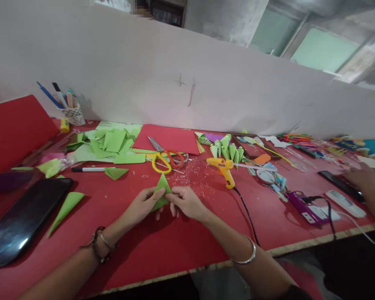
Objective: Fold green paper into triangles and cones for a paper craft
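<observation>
Between my two hands, just above the red tabletop [175, 246], is a small piece of green paper [163, 182] with its pointed corner up. My left hand [146, 201] pinches its left side, thumb on the front face. From the right, my right hand [187, 202] grips the paper's edge between thumb and fingers. Part of the paper is hidden behind the fingers. Beyond my hands lie scissors [161, 163] with one yellow and one orange handle. A yellow glue gun [224, 168] rests to the right. A rolled green paper cone [67, 207] lies to the left.
Green paper pieces [114, 141] and a red sheet [168, 139] lie at the back, near finished green cones [225, 146]. A black phone [28, 216] is at left. A purple power strip [309, 208] and another person's hand [364, 179] are at right.
</observation>
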A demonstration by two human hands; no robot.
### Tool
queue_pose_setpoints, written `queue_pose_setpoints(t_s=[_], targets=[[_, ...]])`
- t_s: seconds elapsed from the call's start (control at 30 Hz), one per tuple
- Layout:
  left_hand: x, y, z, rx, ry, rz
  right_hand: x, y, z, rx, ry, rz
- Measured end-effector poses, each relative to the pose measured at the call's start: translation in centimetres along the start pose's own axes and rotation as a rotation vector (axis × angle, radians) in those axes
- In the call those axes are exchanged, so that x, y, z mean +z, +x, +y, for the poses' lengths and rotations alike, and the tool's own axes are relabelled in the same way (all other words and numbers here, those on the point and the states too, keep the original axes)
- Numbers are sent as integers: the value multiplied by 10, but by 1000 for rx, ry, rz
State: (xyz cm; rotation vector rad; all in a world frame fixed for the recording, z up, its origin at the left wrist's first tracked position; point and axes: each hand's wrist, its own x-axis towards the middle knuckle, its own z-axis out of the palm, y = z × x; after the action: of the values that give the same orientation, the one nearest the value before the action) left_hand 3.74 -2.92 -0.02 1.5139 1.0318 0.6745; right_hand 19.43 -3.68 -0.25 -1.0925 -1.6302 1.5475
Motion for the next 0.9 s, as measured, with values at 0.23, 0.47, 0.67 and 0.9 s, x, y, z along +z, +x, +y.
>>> queue_pose_setpoints(t_s=[0.23, 0.47, 0.67, 0.9], targets=[[-1, -4, 1, -12, 73, 187, 0, 0, -1, 12, 98, -17], [-3, -5, 9, -37, -47, 4, -4, -2, -2, -37, 110, -58], [-4, -5, 5, -47, -53, -74, -4, -4, -1, -91, 117, -109], [-5, -6, 3, 4, 97, -88, -3, -2, -1, -131, 25, 48]])
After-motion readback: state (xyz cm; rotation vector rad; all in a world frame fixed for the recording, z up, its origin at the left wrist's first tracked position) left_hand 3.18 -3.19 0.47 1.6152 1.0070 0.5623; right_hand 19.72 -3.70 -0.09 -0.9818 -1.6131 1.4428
